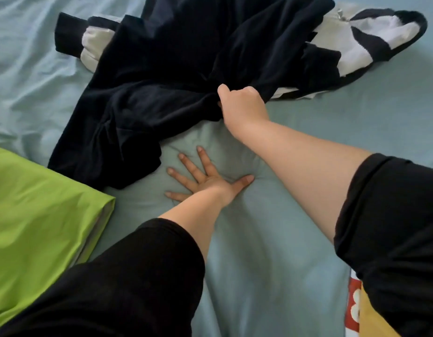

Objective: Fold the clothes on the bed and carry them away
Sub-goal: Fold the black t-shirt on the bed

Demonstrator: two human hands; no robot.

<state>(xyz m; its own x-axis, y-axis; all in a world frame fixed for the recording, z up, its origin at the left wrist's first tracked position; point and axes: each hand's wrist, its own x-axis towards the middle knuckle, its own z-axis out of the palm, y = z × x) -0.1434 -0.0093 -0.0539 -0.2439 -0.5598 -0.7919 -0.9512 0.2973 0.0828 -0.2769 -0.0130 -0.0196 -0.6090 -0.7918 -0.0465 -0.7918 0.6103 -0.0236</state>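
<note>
Gripping the near edge of the dark navy garment (pixel 162 76), crumpled ahead and left of my right hand (pixel 243 107), I judge it soft, light, floppy: better held by a hem. My left hand (pixel 205 177) presses flat, fingers spread, on the bed sheet (pixel 332 132) just beside it.

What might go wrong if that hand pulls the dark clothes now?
The right hand grips just one bunched spot of the dark garment, so it may lift up crumpled and be harder to fold.
The black-and-white garment lies partly under it and might get dragged along.
The left hand presses the blue sheet, not the cloth, so the whole pile may slide.
</note>
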